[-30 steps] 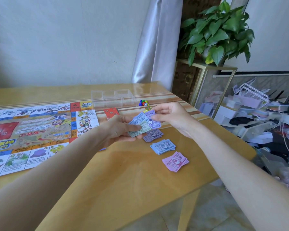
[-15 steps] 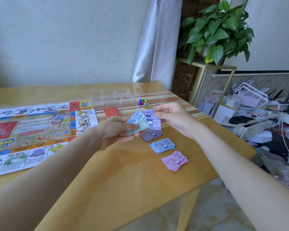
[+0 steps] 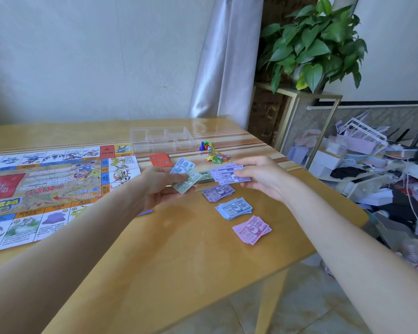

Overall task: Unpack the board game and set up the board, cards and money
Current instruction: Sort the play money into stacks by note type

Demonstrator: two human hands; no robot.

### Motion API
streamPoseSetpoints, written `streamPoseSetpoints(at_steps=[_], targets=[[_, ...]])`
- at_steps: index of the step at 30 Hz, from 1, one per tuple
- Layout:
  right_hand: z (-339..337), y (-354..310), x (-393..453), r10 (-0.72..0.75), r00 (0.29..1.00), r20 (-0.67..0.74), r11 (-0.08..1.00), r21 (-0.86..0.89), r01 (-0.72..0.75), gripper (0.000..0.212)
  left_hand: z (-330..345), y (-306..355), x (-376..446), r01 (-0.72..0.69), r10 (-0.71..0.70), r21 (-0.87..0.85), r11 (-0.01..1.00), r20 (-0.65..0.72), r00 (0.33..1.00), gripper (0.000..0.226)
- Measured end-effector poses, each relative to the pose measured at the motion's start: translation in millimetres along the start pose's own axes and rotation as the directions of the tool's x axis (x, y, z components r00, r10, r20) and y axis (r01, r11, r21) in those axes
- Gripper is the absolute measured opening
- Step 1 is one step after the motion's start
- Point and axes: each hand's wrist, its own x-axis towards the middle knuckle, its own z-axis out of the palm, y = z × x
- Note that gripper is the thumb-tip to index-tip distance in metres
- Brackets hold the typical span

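Money sorting is being done above the table, near its right edge. Mixed green and blue notes are being held fanned in the left hand, clenched on them. A few purple notes are being pinched in the right hand, apart from the fan. Purple pile, blue pile and pink pile are lying in a row along the right edge; the board is laid out at the left edge. Likely next: the pinched notes are to be lowered flat onto the matching purple pile, squared, without neighbouring piles being disturbed.
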Motion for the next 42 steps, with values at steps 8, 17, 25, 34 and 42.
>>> streamPoseSetpoints(at_steps=[8, 17, 25, 34, 42], targets=[[21.4, 6.9, 12.5, -0.107, 0.994, -0.025, 0.833, -0.548, 0.076, 0.03, 22.7, -13.1, 6.1, 0.091, -0.098, -0.099, 0.991, -0.062, 0.993, 0.005], [21.6, 2.7, 6.7, -0.127, 0.992, -0.011, 0.649, -0.757, 0.075, 0.031, 30.1, -6.1, 15.2, 0.094, -0.105, -0.113, 0.989, -0.097, 0.99, 0.021], [22.2, -3.6, 12.8, -0.051, 0.975, 0.215, 0.557, -0.804, 0.206, 0.045, 27.3, -3.9, 17.9, 0.073, -0.081, -0.072, 0.995, -0.121, 0.989, 0.027], [27.9, -17.1, 15.8, 0.098, 0.928, 0.358, 0.249, -0.912, 0.326, 0.057, 30.2, -4.9, 20.1, 0.046, -0.055, -0.072, 0.996, -0.122, 0.991, 0.024], [33.4, -16.4, 24.8, 0.107, 0.924, 0.367, 0.243, -0.911, 0.334, 0.033, 30.5, -7.8, 18.7, 0.016, -0.027, -0.089, 0.996, -0.122, 0.992, 0.023]])
